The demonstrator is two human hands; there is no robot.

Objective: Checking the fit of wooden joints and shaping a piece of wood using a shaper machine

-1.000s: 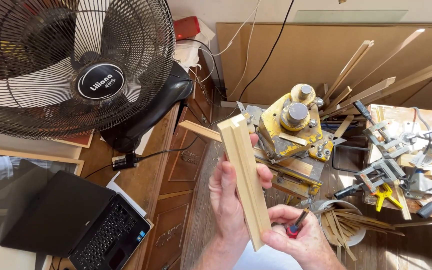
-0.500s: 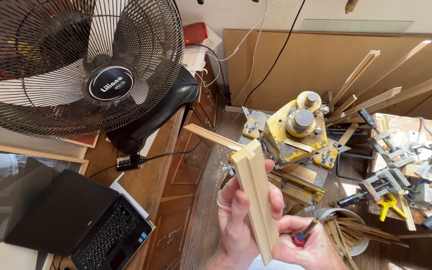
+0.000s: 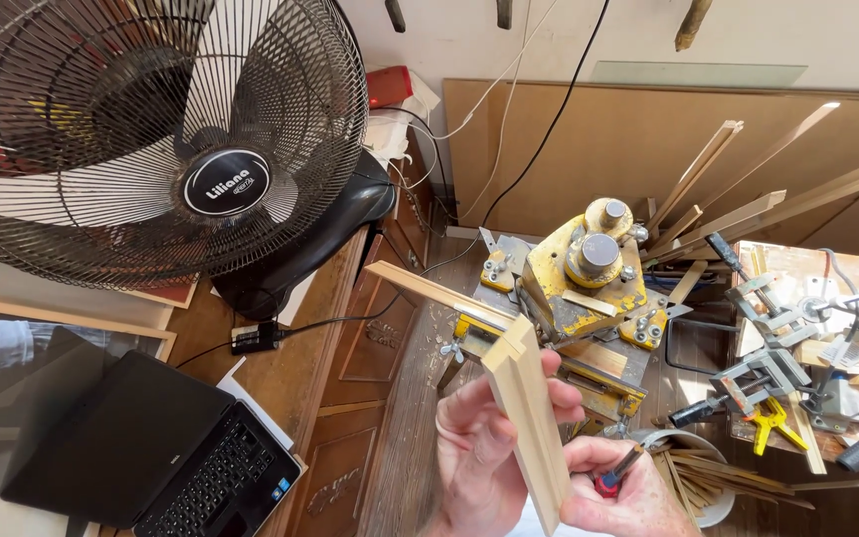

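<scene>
Pale wooden moulding strip (image 3: 529,428), stepped profile, mitred top end, stands near-upright above the worktop (image 3: 410,438), before the yellow metal clamp (image 3: 589,288). Your left hand (image 3: 484,447) has its fingers closed around its middle; your right hand (image 3: 623,497) pinches a small red-handled tool (image 3: 613,477). Judged light, stiff, edges dentable: grip the flat faces mid-length.

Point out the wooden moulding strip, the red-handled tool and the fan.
wooden moulding strip (image 3: 529,418), head view, middle of its pale face.
red-handled tool (image 3: 608,482), head view, its red handle.
fan (image 3: 226,182), head view, centre hub.
</scene>
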